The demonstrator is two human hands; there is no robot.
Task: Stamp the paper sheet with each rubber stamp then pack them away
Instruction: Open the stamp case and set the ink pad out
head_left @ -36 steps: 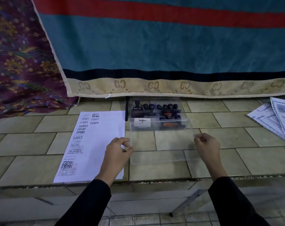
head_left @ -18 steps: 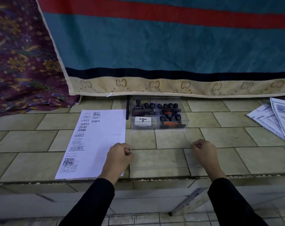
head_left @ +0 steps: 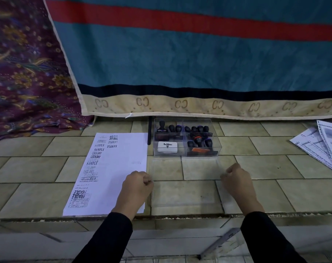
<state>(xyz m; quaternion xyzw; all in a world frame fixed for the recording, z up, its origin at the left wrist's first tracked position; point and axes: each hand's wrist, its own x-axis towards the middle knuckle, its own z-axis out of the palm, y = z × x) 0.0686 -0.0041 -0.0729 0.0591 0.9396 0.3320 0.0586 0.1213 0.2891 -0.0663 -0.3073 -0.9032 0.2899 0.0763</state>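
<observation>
Black rubber stamps sit in a see-through box at the back of the counter, beside the white paper full of stamped words, while the curled fingers of the left hand and right hand pinch the flat lid by its sides.

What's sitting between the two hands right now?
The clear lid, flat on the tiled counter, in the head view; the left hand and right hand grip its side edges.

We note a clear box: black stamps, one orange-banded, white pad. Behind box, teal blanket, red stripe, cream CC border. Left of box, white sheet, black prints; purple floral cloth. Beige tiles.
</observation>
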